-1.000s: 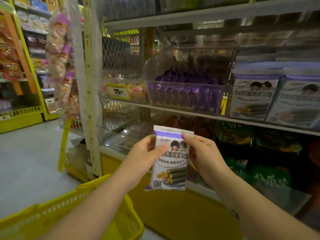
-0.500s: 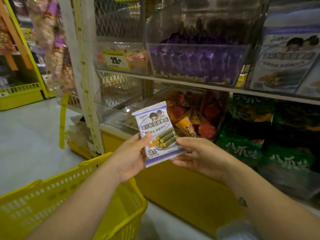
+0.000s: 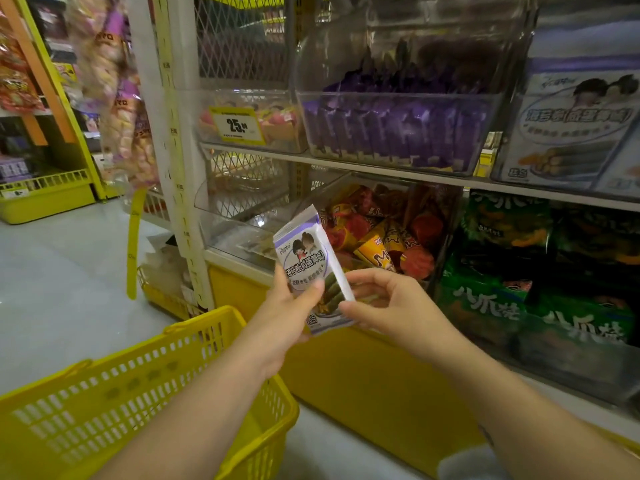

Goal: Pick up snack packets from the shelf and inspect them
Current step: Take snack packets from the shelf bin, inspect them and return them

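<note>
A white and purple snack packet [image 3: 309, 261] with cartoon figures and green rolls printed on it is held tilted in front of the lower shelf. My left hand [image 3: 287, 308] grips its left side, thumb across the front. My right hand [image 3: 388, 304] touches its lower right edge with the fingertips. On the shelf [image 3: 346, 166] above, at the right, a clear bin holds larger packets of the same design [image 3: 568, 129].
A yellow basket [image 3: 114, 407] hangs under my left arm. A clear bin of purple packets [image 3: 394, 133] and a price tag [image 3: 239, 125] sit on the upper shelf. Red and orange snacks [image 3: 381, 244] and green packets [image 3: 533, 296] fill the lower shelf. A white post [image 3: 173, 150] stands at left.
The packet has been lowered from upright in front of me and turned edge-on toward the right. My right hand has slid from its top edge to its lower right corner.
</note>
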